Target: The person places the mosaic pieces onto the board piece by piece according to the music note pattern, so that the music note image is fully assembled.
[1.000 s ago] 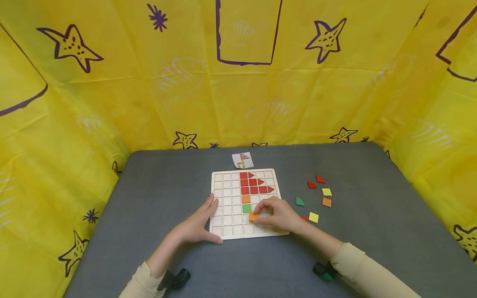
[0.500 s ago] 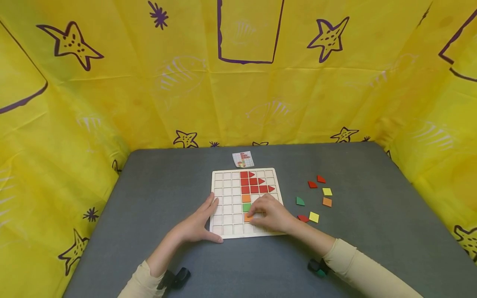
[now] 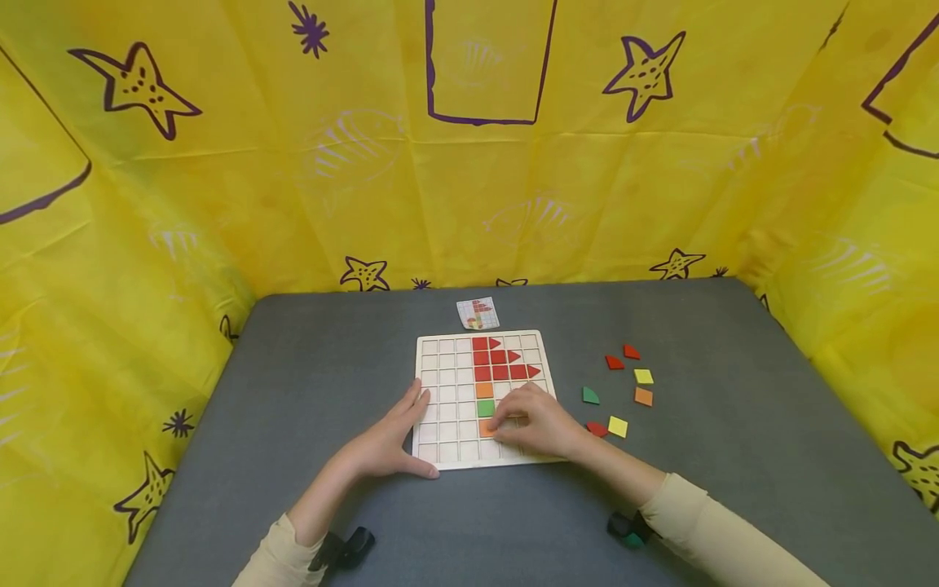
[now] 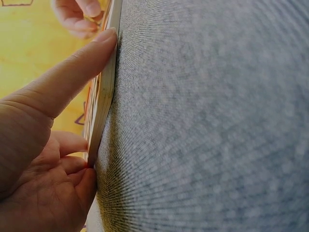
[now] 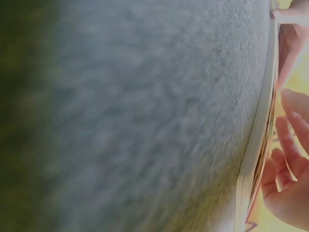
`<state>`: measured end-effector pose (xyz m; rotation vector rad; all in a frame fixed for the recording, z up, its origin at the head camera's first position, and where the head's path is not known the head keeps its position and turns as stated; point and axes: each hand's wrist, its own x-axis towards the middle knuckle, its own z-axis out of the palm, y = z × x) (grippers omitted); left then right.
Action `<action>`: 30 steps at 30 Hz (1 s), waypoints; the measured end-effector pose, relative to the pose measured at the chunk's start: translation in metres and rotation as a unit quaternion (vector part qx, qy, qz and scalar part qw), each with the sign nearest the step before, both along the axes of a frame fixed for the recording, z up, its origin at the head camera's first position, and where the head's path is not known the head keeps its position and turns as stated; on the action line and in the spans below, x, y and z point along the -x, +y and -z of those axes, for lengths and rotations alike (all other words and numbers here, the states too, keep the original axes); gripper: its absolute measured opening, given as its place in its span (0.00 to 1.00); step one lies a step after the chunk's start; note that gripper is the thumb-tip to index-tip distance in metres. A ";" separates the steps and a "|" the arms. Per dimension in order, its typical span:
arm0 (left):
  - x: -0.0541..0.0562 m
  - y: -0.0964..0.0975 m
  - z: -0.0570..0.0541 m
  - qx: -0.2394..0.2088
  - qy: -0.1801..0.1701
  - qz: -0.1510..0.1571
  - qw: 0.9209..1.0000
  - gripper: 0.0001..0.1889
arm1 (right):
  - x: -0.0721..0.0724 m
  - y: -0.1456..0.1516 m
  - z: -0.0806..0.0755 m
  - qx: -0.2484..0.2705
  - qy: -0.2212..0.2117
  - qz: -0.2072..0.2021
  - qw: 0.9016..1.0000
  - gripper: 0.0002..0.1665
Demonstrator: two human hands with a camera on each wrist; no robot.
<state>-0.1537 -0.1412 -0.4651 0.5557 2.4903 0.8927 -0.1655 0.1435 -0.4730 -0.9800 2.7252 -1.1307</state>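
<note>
A pale wooden grid board (image 3: pixel 447 424) lies on the dark table. In it, red squares and triangles form three rows, above a column of an orange, a green and another orange square. My right hand (image 3: pixel 539 420) has its thumb and index finger at the right edge of the lower orange square tile (image 3: pixel 485 428), pinching it in its cell. My left hand (image 3: pixel 385 440) is spread around the board's near left corner, thumb along the front edge (image 4: pixel 99 106) and fingers at the left side. The wrist views do not show the orange tile.
Behind the board lies a small pattern card (image 3: pixel 477 313). Loose tiles lie to the right: red quarter-round pieces (image 3: pixel 614 363), a green one (image 3: pixel 590 396), yellow squares (image 3: pixel 618 426) and an orange square (image 3: pixel 643 397). Yellow patterned cloth (image 3: pixel 440 187) surrounds the table.
My right hand has moved slightly left with the orange tile, which now lies in the cell under the green square. My left hand stays at the board's corner.
</note>
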 end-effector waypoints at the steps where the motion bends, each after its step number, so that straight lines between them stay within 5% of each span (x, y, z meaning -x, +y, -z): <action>1: 0.000 0.000 0.000 0.001 -0.001 0.000 1.000 0.63 | 0.000 0.003 0.000 0.002 -0.007 0.007 1.000 0.05; 9: 0.000 0.000 -0.001 -0.001 -0.001 -0.003 1.000 0.64 | -0.001 0.044 -0.010 -0.002 -0.099 0.105 0.990 0.05; 14: 0.000 0.000 0.000 0.002 0.000 -0.003 1.000 0.64 | -0.006 0.075 -0.014 -0.017 -0.115 0.137 0.984 0.06; 30: 0.000 0.001 0.000 0.001 -0.001 -0.003 1.000 0.64 | -0.021 0.130 -0.006 -0.076 -0.003 0.077 0.994 0.15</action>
